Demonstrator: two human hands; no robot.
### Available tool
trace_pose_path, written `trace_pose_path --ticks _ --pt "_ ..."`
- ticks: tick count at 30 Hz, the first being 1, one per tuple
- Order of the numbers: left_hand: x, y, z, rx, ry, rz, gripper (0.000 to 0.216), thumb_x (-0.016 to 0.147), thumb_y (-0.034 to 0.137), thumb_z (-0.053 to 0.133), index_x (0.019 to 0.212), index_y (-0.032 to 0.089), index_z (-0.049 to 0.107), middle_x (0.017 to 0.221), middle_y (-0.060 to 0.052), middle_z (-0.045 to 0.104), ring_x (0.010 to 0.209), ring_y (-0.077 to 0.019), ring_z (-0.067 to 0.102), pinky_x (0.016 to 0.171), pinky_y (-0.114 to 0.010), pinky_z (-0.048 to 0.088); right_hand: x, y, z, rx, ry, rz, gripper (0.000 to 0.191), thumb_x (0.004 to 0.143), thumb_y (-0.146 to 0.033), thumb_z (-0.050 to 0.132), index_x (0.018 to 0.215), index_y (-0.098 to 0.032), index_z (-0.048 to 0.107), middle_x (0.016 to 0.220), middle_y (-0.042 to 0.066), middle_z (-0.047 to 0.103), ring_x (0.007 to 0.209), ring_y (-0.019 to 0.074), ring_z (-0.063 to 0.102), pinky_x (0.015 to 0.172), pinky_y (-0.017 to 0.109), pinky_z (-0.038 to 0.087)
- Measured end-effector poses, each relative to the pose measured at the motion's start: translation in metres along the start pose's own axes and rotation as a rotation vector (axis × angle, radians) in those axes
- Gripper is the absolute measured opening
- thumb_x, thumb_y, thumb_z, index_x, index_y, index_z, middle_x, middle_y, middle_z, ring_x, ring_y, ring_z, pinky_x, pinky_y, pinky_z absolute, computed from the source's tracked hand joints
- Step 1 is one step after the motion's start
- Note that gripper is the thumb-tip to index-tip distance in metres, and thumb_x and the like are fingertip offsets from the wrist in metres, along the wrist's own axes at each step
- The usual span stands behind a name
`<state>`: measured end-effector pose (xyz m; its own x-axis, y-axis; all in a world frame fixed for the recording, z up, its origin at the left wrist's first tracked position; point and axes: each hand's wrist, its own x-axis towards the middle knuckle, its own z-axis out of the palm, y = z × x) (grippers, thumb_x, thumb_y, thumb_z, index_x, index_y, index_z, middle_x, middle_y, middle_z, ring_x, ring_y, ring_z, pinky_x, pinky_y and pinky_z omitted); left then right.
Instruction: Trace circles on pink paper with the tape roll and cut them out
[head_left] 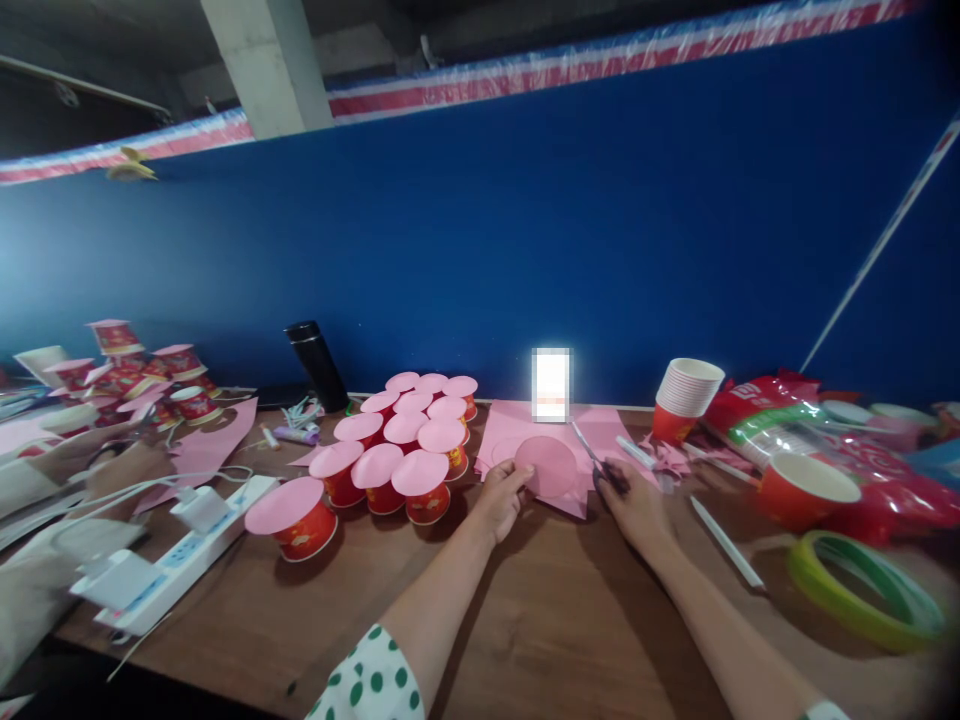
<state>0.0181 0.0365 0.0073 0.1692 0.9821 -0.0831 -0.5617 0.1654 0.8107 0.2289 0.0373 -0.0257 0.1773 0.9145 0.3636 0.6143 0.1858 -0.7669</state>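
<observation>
My left hand pinches the edge of a round pink paper disc above a stack of pink paper sheets on the wooden table. My right hand is closed on the handles of a pair of scissors, blades pointing away toward the back wall. Just left of my left hand stand several red paper cups capped with pink discs.
A white power strip with chargers lies at the left. A stack of red cups, an open red cup, a green tape roll, a black flask, a lit phone and a white pen surround the work area.
</observation>
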Motion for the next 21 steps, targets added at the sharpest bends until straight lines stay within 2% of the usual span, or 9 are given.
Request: trace_pose_path --ticks 5,11,21 --pt "-0.0005 0.0003 0.0003 0.009 0.001 -0.031 0.031 0.058 0.030 0.079 0.078 0.013 0.062 0.069 -0.003 0.066 0.056 -0.0100 0.059 0.052 -0.020 0.044 0.0000 -0.0004 0.0004 -0.005 0.010 0.005 0.037 0.077 -0.034 0.053 0.110 -0.019 0.059 0.103 0.012 0.069 0.095 0.0259 0.065 0.084 0.042 0.050" --pt "0.0001 0.0003 0.0009 -0.003 0.026 -0.009 0.029 0.056 0.028 0.080 0.073 0.013 0.062 0.070 -0.002 0.066 0.061 -0.0094 0.059 0.058 -0.019 0.046 0.0003 0.0018 0.0015 0.005 -0.006 0.000 0.040 0.078 -0.035 0.053 0.113 -0.016 0.058 0.104 0.013 0.069 0.096 0.0252 0.065 0.083 0.039 0.051" --pt "-0.0022 0.0036 0.0041 0.017 0.062 -0.039 0.029 0.055 0.029 0.080 0.070 0.014 0.060 0.061 0.000 0.063 0.050 -0.0079 0.055 0.049 -0.019 0.041 -0.0002 -0.0013 -0.0002 -0.007 -0.005 0.005 0.040 0.077 -0.034 0.053 0.112 -0.015 0.059 0.105 0.013 0.069 0.096 0.0263 0.065 0.084 0.040 0.050"
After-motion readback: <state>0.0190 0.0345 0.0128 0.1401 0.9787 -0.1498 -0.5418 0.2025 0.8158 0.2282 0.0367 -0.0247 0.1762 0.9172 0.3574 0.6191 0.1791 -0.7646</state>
